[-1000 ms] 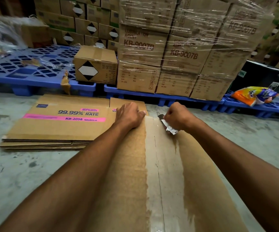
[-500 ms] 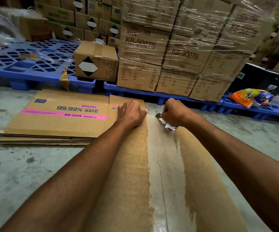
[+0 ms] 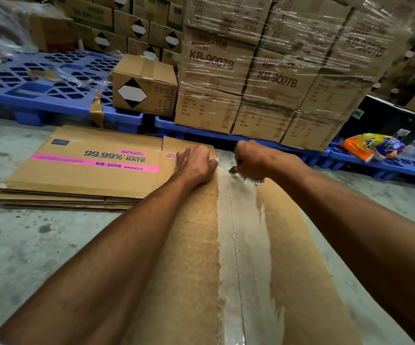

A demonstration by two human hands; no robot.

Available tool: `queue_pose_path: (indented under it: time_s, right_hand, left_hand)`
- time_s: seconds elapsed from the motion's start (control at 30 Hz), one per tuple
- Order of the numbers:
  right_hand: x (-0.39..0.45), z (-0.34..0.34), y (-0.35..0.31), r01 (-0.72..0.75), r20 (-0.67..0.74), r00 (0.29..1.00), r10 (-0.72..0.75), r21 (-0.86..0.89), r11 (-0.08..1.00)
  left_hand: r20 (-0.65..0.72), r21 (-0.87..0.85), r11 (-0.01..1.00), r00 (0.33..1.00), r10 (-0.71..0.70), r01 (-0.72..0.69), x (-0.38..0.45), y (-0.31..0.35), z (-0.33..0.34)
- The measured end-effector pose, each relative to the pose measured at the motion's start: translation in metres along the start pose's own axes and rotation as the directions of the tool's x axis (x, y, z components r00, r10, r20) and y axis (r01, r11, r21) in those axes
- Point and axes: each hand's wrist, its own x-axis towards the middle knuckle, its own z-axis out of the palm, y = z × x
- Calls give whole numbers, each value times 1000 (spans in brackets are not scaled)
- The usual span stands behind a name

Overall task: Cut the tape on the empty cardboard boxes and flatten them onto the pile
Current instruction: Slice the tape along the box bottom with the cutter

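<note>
1. The box [image 3: 194, 257] stands on the floor right in front of the person, taped face up, with the tape [image 3: 241, 245] running along its middle, straight away from the body.
2. The right hand [image 3: 253, 160] is clenched round a knife [image 3: 233, 169] at the far end of the tape; only the blade tip and a wrapped handle show.
3. The left hand [image 3: 196, 163] grasps the box's far edge, just left of the tape, fingers curled over it.
4. The tape's long axis leads from the blade back toward the person, so the cut probably pulls inward along the seam, the right hand doing it.
5. The pile [image 3: 76, 180] lies flat to the left, nearer the left hand.
</note>
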Motion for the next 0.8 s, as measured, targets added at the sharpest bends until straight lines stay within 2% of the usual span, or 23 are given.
queue_pose_path:
  time_s: [0.1, 0.27, 0.47, 0.63, 0.8]
  right_hand:
    - [-3, -6, -3, 45, 11, 999, -45, -96, 994]
    - [-1, 4, -3, 53, -61, 997, -56, -53, 997]
    - [2, -4, 3, 82, 18, 997, -80, -151, 985]
    - [2, 4, 6, 56, -40, 998, -58, -42, 998]
    - [-4, 4, 17, 77, 20, 997, -78, 56, 995]
  left_hand:
    - [-1, 10, 1000, 1000, 1, -1, 1, 0, 0]
    - [12, -11, 1000, 1000, -7, 7, 2, -2, 1]
    - [12, -10, 1000, 1000, -17, 17, 2, 0, 0]
    - [32, -24, 1000, 999, -2, 3, 3, -3, -2]
    - [42, -32, 999, 999, -28, 30, 4, -1, -4]
